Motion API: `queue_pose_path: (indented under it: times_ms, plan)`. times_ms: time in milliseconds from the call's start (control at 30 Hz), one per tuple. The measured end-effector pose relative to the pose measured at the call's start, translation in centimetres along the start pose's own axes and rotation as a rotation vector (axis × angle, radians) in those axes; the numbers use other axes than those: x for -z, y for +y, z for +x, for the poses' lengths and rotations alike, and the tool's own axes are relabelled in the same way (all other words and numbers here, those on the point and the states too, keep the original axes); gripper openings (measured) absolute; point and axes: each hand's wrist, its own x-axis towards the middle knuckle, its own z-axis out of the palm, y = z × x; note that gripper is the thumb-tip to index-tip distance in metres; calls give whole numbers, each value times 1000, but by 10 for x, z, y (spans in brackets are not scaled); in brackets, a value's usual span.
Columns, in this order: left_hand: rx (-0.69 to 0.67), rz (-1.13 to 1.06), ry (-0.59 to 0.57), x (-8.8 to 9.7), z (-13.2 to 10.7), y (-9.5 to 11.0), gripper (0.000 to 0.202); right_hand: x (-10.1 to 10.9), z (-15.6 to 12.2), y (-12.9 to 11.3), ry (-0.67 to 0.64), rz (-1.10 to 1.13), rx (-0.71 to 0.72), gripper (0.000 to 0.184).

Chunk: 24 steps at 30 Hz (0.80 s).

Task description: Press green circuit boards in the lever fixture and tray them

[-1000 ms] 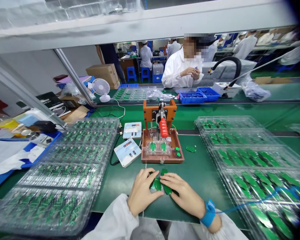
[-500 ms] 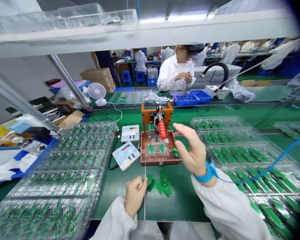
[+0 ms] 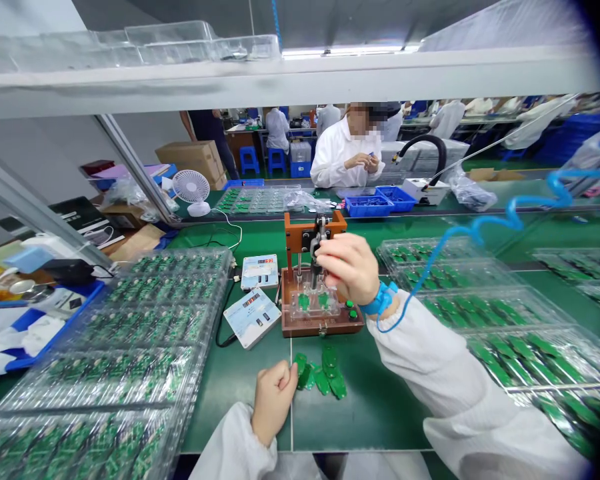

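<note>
- Raising right hand [image 3: 347, 268] over the bench press [image 3: 314, 235], fingers [image 3: 330, 255] curled at its red handle [image 3: 320, 261]; handle mostly hidden behind the hand, cannot tell if clamped on it
- Left hand [image 3: 274, 402] curled into a loose fist on the mat, holding nothing visible, just beside the pile of green circuit boards [image 3: 325, 377]; hands well apart
- Green circuit boards lying loose and overlapping on the green ESD mat [image 3: 375, 417], just in front of the press
- Press has an orange frame and a brown base [image 3: 320, 325] with two green push buttons [image 3: 350, 305]; transparent jig [image 3: 314, 303] on the base holds two green boards
- Two digital counters [image 3: 253, 318] sit left of the press, with a white cable [image 3: 230, 228] running behind them
- Blue wrist strap [image 3: 381, 298] on right wrist, coiled blue cord [image 3: 510, 213] rising from it toward the upper right
- Stacked transparent trays of circuit boards [image 3: 115, 347] fill the bench's left side; more trays [image 3: 480, 313] on the right
- Blue tray with white gloves [image 3: 35, 337] at far left
- Across the bench: co-worker in white coat [image 3: 345, 157], blue bins [image 3: 367, 207], white desk fan [image 3: 191, 187], cardboard boxes [image 3: 193, 157]
- Metal shelf [image 3: 280, 87] runs overhead; more workers in white at benches in the background
</note>
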Motion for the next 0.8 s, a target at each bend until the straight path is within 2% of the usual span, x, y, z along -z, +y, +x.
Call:
queue_pose_path:
  times_ms: [33, 100, 167, 233, 333, 400, 433, 500, 533, 567, 633, 700, 800]
  plan:
    - [-15, -4, 10, 0, 0, 1, 46, 1, 13, 3, 29, 20, -65, 33]
    - [-37, -8, 23, 1, 1, 3, 46, -1, 42, 16, 70, 128, -288, 36]
    - [-50, -10, 28, 1, 3, 3, 47, -9, 67, 39, 61, 293, -505, 43]
    - [-55, -9, 29, 0, 4, 2, 47, -22, 81, 70, -7, 437, -633, 52]
    - [-67, 10, 43, -1, 1, -2, 47, -33, 74, 107, -131, 509, -753, 58]
    - [-61, 21, 115, 0, -2, -4, 43, -28, 52, 114, -162, 466, -787, 55]
    - [-51, 19, 170, 1, -3, -4, 37, -23, 37, 110, -145, 421, -795, 51]
    - [-38, 12, 244, 5, -1, -3, 10, -8, 1, 92, -62, 288, -844, 45]
    - [-50, 27, 250, 7, 3, -2, 9, -1, -19, 80, -10, 212, -898, 44]
    - [-81, 60, 239, 10, 10, 0, 23, 5, -39, 65, 16, 133, -973, 43]
    - [-171, 165, 199, 13, 29, 4, 37, 9, -77, 34, -36, 90, -1043, 40]
    - [-240, 270, 178, 12, 55, 8, 39, 6, -105, 4, -154, 104, -1054, 33]
    - [-261, 390, 98, 3, 93, 11, 40, -5, -125, -31, -320, 140, -1040, 20]
